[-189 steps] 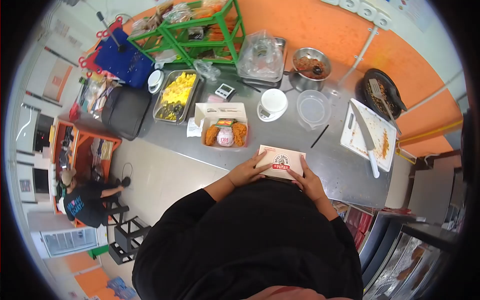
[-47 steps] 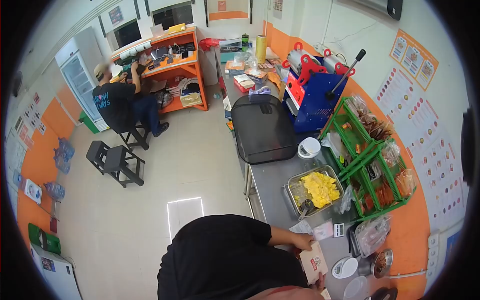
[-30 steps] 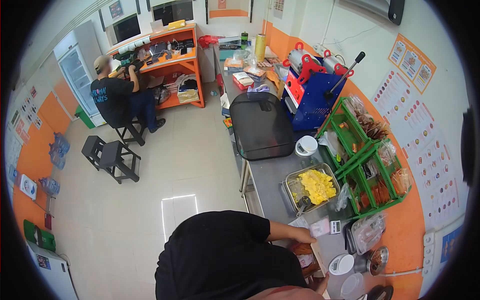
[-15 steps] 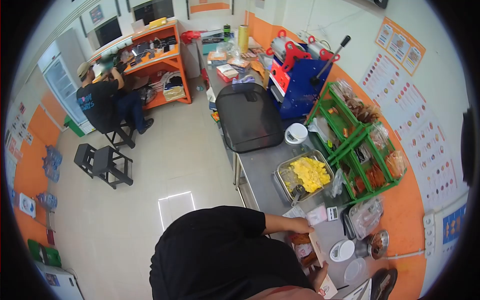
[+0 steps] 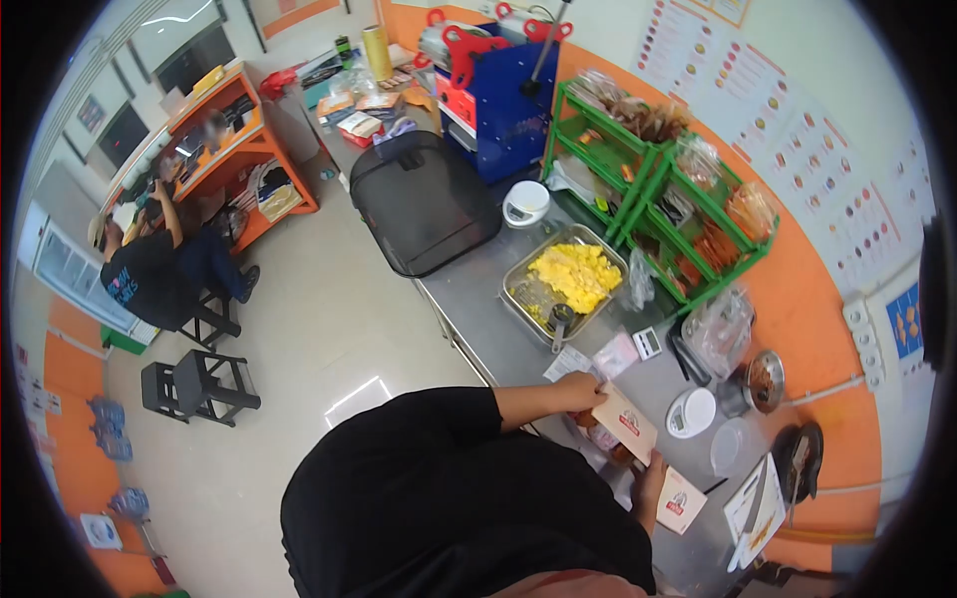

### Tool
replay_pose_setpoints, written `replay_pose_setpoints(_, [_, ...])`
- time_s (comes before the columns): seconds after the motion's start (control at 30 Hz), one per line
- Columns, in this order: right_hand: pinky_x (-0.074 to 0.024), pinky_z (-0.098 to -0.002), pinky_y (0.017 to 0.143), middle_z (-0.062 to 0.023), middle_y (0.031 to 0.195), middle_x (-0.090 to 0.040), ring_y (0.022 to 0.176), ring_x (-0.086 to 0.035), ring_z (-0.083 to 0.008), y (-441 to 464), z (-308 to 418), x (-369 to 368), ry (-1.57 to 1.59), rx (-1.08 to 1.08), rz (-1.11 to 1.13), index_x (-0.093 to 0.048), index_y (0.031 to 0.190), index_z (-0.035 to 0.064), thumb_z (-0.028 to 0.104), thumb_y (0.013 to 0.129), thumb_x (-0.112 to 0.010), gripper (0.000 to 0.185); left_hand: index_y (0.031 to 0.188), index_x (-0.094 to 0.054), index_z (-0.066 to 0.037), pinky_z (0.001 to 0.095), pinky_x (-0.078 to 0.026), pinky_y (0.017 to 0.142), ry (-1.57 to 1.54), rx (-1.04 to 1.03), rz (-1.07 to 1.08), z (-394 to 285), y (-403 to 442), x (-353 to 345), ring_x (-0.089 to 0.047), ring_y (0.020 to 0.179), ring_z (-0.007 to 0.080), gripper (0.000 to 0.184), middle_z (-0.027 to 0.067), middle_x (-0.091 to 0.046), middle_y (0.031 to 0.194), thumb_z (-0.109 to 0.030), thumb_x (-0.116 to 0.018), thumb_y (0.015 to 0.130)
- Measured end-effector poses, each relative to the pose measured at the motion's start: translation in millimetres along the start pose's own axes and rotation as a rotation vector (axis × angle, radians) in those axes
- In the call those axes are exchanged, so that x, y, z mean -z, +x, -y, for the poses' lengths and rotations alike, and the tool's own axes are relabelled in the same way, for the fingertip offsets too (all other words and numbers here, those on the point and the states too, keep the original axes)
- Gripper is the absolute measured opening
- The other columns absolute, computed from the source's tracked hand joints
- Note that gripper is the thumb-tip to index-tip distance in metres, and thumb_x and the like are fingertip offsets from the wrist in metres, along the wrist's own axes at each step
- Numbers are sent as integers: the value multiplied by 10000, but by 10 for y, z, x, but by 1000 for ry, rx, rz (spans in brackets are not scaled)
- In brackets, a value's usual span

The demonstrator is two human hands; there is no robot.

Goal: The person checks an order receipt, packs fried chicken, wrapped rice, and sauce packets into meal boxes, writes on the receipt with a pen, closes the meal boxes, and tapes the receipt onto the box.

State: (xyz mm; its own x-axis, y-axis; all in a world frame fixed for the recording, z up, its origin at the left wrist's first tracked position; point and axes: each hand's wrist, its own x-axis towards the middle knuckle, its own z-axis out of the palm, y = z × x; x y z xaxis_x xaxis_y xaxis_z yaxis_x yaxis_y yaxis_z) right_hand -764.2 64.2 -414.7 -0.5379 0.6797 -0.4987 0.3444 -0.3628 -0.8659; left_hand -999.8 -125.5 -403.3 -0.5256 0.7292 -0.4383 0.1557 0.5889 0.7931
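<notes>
Both hands are at the raised lid of a food box (image 5: pixel 626 423), whose contents show only partly beneath it. My left hand (image 5: pixel 578 392) has its fingers wrapped on the lid's upper left corner. At the lid's lower right end is my right hand (image 5: pixel 650 482), its fingers against the edge. Right beside that hand lies a second, closed box (image 5: pixel 682 501). Just above my left hand are a paper slip (image 5: pixel 566 364), a pink packet (image 5: pixel 615 355) and a small timer (image 5: pixel 647 344).
A steel tray (image 5: pixel 510 289) holds yellow food. Green racks (image 5: pixel 653 214), a black case (image 5: pixel 424 204), a white scale (image 5: pixel 690 413), a steel bowl (image 5: pixel 766 381) and a knife on a white board (image 5: pixel 755 513) surround the workspace. Another person (image 5: pixel 150 274) sits far left.
The view has swung, so the bench appears further left and the knife board shows. The box lid, raised earlier with food visible beside it, now leans lower over the food.
</notes>
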Motion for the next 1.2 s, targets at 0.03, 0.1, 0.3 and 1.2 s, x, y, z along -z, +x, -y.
replay_pose_setpoints(0.03, [-515,-456,950,-157,1231,-593,1104,-600,-295,32,-57,35,-4,39,48,-542,1301,-63,356,1000,-510,517,940,-753,-11,470,-557,787,156,-125,-80,14,-48,-1,-716,849,364,424,223,-725,869,-414,-630,889])
replay_pose_setpoints(0.1, [-502,-413,956,-170,1253,-594,1112,-598,-296,106,-203,104,-102,127,86,-537,1336,-62,326,1003,-518,512,936,-750,-17,477,-554,771,160,-177,-134,108,-36,-45,-706,817,375,363,201,-724,853,-360,-648,872])
replay_pose_setpoints(0.3, [-466,-424,1022,-230,1437,-453,1246,-516,-385,-192,-243,-115,-672,723,14,-508,1446,77,64,941,-573,509,1345,-545,-29,471,-425,1052,81,-480,-337,495,-71,-295,-528,1198,421,467,258,-535,1311,-264,-617,948])
replay_pose_setpoints(1.2, [-503,-462,1041,-186,1497,-480,1265,-554,-457,-307,-189,-150,-1057,1072,101,-630,1350,271,149,839,-732,535,1285,-679,-211,445,-454,1097,417,-1061,-109,533,-147,-118,-297,1464,451,484,91,-489,1512,-166,-778,814])
